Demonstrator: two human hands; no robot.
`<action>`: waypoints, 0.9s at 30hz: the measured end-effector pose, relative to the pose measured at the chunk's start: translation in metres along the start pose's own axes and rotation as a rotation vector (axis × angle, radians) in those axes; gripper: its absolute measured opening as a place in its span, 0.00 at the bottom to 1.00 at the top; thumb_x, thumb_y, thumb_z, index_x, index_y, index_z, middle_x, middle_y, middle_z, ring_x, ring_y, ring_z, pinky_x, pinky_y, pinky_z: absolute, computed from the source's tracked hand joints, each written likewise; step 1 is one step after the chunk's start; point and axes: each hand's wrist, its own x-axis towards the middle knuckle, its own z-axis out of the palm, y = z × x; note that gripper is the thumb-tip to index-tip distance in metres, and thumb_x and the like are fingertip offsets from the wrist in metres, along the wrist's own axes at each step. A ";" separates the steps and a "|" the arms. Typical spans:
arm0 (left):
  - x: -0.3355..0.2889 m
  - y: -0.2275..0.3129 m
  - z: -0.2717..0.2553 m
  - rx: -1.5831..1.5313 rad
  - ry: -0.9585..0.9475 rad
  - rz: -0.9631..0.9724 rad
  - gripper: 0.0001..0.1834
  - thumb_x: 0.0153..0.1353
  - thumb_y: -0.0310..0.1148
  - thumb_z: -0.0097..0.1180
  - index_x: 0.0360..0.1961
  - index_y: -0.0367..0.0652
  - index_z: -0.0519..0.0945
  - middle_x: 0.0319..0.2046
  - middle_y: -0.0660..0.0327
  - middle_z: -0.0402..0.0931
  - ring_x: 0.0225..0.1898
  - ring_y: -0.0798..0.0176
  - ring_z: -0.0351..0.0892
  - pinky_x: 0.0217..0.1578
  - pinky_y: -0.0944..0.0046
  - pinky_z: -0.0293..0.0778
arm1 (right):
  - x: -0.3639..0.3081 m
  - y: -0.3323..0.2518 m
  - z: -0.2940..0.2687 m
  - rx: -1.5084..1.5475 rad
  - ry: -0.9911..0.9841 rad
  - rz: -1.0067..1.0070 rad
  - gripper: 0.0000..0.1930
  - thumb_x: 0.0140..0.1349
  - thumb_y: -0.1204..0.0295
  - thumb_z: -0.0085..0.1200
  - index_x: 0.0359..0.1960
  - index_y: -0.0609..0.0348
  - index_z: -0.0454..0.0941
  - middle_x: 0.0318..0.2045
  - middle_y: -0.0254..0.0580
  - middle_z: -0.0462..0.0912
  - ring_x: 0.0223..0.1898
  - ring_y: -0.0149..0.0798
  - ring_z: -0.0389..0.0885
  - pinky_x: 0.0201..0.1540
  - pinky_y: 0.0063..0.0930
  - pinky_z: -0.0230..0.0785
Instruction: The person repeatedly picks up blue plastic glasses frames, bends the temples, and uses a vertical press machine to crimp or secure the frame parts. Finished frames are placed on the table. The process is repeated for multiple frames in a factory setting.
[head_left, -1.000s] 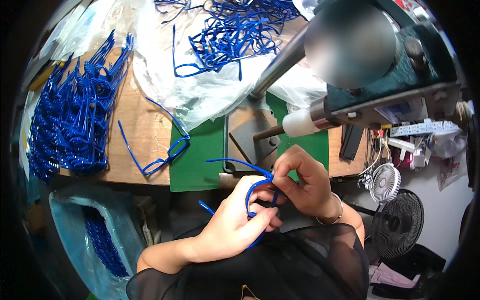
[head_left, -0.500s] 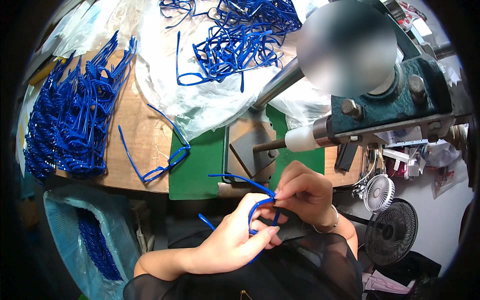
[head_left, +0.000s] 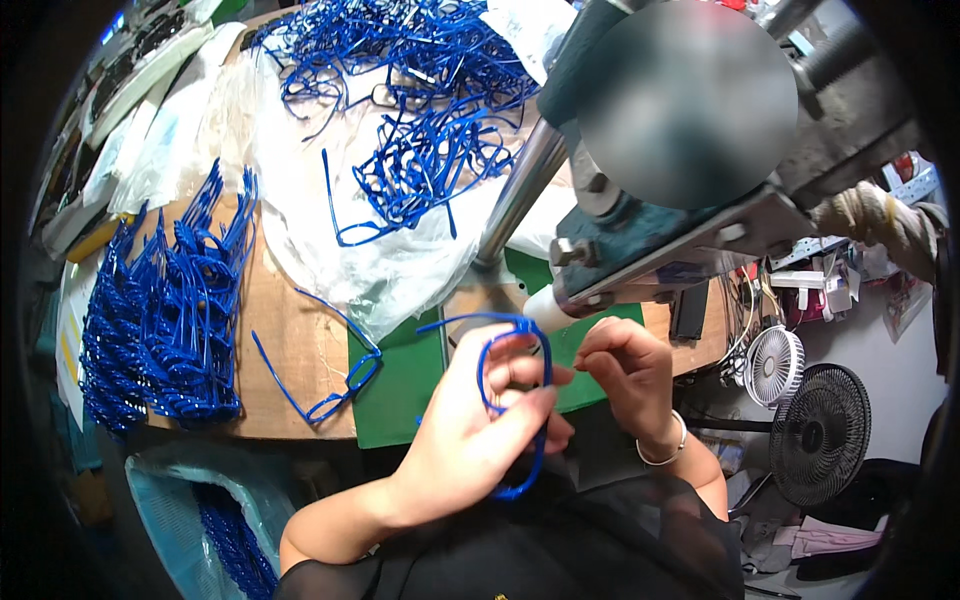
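A blue eyeglass frame (head_left: pixel 541 460) is gripped by my left hand (head_left: pixel 465 415) in front of the bench, its rims standing upright and one temple pointing left. My fingers curl round its rims and partly hide it. Just to the right, my right hand (head_left: pixel 632 375) is apart from the frame, thumb and fingertips pinched together; anything between them is too small to make out. Beyond both hands is the white tip (head_left: pixel 545 308) of a dark green machine (head_left: pixel 640 245). Another blue eyeglass frame (head_left: pixel 349 392) lies with temples spread on the bench to the left.
Stacked blue frames (head_left: pixel 165 330) stand at the left. A tangled pile (head_left: pixel 430 170) lies on clear plastic sheeting (head_left: pixel 300 200) at the back. Below the bench, a lined container (head_left: pixel 160 500) holds more blue pieces. A white fan (head_left: pixel 773 366) and black fan (head_left: pixel 820 435) stand right.
My right hand has come away from the eyeglass frame to the right. My left hand still holds the frame, now higher in view. The whole view has shifted, with the machine's tip appearing closer to my hands.
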 end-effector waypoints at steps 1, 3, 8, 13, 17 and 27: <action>0.007 0.004 0.003 0.002 0.016 0.009 0.24 0.57 0.23 0.47 0.53 0.40 0.53 0.41 0.50 0.70 0.29 0.62 0.76 0.33 0.62 0.77 | -0.002 0.003 -0.001 -0.014 0.018 0.014 0.02 0.53 0.79 0.54 0.28 0.65 0.74 0.27 0.39 0.76 0.29 0.30 0.72 0.33 0.19 0.64; 0.014 0.005 0.007 0.005 0.016 0.044 0.23 0.57 0.23 0.46 0.52 0.39 0.54 0.41 0.50 0.71 0.29 0.62 0.76 0.32 0.61 0.77 | -0.005 0.007 -0.008 -0.123 -0.018 -0.041 0.02 0.52 0.79 0.54 0.28 0.65 0.75 0.26 0.40 0.76 0.29 0.30 0.73 0.33 0.20 0.64; 0.020 0.004 0.008 0.035 0.031 0.052 0.21 0.58 0.24 0.46 0.51 0.40 0.55 0.40 0.51 0.72 0.29 0.62 0.76 0.32 0.60 0.77 | 0.004 -0.012 -0.029 -0.188 0.114 -0.244 0.03 0.52 0.81 0.53 0.29 0.64 0.73 0.24 0.39 0.73 0.26 0.30 0.71 0.29 0.20 0.64; 0.026 0.006 0.017 0.045 0.032 0.008 0.18 0.59 0.26 0.46 0.48 0.41 0.55 0.40 0.51 0.72 0.29 0.63 0.76 0.31 0.61 0.77 | 0.059 -0.124 -0.065 0.092 0.852 -1.088 0.20 0.61 0.54 0.42 0.40 0.58 0.72 0.31 0.42 0.74 0.30 0.36 0.70 0.41 0.34 0.65; 0.027 0.006 0.023 0.047 0.049 0.019 0.20 0.60 0.25 0.45 0.49 0.44 0.52 0.39 0.51 0.72 0.29 0.64 0.76 0.31 0.61 0.77 | 0.066 -0.152 -0.051 0.466 -0.125 -0.921 0.20 0.58 0.52 0.46 0.44 0.54 0.70 0.32 0.35 0.72 0.28 0.33 0.68 0.40 0.28 0.63; 0.028 -0.011 0.033 0.177 0.133 0.155 0.25 0.60 0.22 0.42 0.52 0.39 0.43 0.34 0.51 0.72 0.24 0.66 0.74 0.25 0.69 0.72 | 0.006 -0.122 -0.036 0.193 0.027 -0.873 0.15 0.40 0.54 0.65 0.22 0.40 0.71 0.21 0.20 0.65 0.27 0.24 0.64 0.43 0.24 0.51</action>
